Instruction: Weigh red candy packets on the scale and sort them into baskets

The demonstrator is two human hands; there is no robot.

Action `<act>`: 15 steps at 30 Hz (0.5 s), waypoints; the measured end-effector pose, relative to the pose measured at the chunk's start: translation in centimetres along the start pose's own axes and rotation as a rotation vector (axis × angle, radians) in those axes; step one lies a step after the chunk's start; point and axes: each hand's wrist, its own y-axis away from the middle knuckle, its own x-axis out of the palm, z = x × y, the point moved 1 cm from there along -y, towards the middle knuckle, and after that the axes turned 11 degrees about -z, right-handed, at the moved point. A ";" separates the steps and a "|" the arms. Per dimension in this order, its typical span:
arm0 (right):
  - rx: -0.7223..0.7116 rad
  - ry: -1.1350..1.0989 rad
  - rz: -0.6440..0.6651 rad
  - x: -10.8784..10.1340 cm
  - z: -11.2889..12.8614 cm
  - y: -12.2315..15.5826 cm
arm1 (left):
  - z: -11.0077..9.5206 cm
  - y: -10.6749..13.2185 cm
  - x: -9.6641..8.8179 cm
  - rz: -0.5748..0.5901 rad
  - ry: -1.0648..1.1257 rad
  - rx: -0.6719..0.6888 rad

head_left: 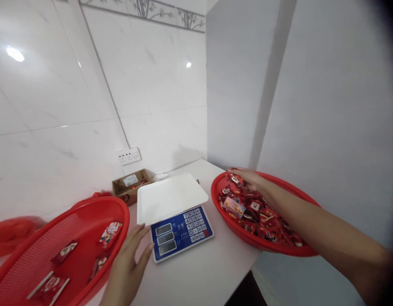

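My right hand (pixel 247 178) reaches into a round red plastic basket (pixel 247 242) heaped with small red packets (pixel 254 214). Its fingertips rest on a red-and-white packet (pixel 234 178) near the far rim, and I cannot tell if they grip it. My left hand (pixel 126 267) stands open on the white counter (pixel 196 276), between a digital scale (pixel 182 231) and a second red basket (pixel 116 210). That basket's perforated floor holds several loose packets (pixel 110 234). The scale has a white platform and a blue keypad panel.
A small open cardboard box (pixel 129 187) with red items inside stands against the tiled wall, below a wall socket (pixel 129 156). Red plastic material (pixel 11 236) lies beyond the left basket. The counter ends at a corner on the right, and its front edge drops off near the right basket.
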 end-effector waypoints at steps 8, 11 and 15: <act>0.044 -0.371 0.268 12.4 6.3 2.0 | -3.6 1.8 2.3 0.103 0.118 0.035; 0.069 -0.364 0.267 17.3 7.0 2.9 | -3.5 3.0 2.0 0.119 0.112 0.014; 0.105 -0.340 0.235 21.3 7.0 3.6 | -2.6 4.1 0.7 0.126 0.060 -0.046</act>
